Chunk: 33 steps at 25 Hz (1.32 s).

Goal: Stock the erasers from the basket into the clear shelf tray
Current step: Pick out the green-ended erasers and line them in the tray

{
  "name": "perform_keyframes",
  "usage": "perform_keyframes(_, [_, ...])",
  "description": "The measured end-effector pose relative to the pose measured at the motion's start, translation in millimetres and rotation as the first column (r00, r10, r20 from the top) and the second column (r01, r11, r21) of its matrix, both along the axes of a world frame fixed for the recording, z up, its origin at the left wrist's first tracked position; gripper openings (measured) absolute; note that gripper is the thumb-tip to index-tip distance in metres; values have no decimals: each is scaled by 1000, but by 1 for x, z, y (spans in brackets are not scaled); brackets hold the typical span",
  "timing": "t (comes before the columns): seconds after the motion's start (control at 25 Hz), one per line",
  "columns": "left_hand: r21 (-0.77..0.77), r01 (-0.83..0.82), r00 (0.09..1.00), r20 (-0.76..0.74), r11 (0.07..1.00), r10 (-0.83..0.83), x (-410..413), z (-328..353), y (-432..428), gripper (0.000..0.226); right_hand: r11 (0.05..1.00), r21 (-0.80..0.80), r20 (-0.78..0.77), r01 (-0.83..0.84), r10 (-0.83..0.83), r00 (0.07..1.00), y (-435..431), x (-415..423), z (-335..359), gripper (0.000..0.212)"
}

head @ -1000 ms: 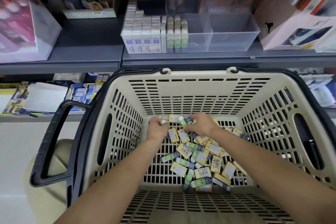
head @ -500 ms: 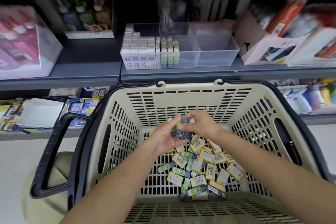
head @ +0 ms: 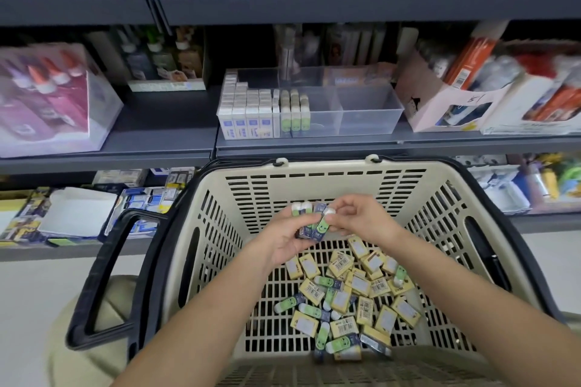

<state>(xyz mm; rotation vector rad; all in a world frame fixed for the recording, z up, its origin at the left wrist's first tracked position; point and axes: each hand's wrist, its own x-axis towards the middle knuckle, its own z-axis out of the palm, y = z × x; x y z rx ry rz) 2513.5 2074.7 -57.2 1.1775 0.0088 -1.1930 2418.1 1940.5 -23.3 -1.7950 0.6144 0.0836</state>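
Held erasers [head: 309, 225]: a small bundle of green-sleeved pieces with white ends, raised above the basket floor, near the far wall of the basket [head: 330, 171] and between the two hands.

Left hand [head: 283, 240]: forearm enters from the near left, palm turned up. Its fingers curl round the lower part of the bundle and grip it.

Right hand [head: 361, 218]: forearm enters from the near right, wrist bent leftward. The thumb and forefinger pinch the white end of the rightmost eraser in the bundle; the other fingers are curled above it.

The basket is beige, slotted plastic with a black rim, and one black handle [head: 103, 276] is folded down on the left. Loose erasers [head: 345, 302] lie heaped on its floor, to the right of centre: yellow-sleeved blocks with barcodes, mixed with green-sleeved ones.

The clear shelf tray [head: 367, 113] stands on the grey shelf [head: 157, 141] just beyond the basket and is split by clear dividers. Stocked erasers [head: 264, 116] stand upright in rows in its left part. The white-and-blue sleeves are on the left, with three rows of green ones touching them on the right.

A pink display box [head: 47, 104] of capped bottles sits far left on the same shelf. A cardboard box [head: 440, 104] sits to the right of the tray.
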Motion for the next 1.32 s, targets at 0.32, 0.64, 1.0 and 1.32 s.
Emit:
perform_keyframes(0.32, [-67,-109,881,455,992,128,47,67,-4,21,997,53,267,50,-63,962,-26,38,69,6])
perform_keyframes(0.64, [-88,-257,751,609,962,256,93,81,-18,23,885,-367,375,286,-141,916,-78,125,106,20])
perform_keyframes(1.0, [-96,-200,761,612,975,216,99,71,-20,29,686,-718,206,118,47,978,-86,184,103,14])
perform_keyframes(1.32, [-138,-237,802,531,961,274,101,75,-21,18,675,-737,45,-34,99,994,-83,189,98,13])
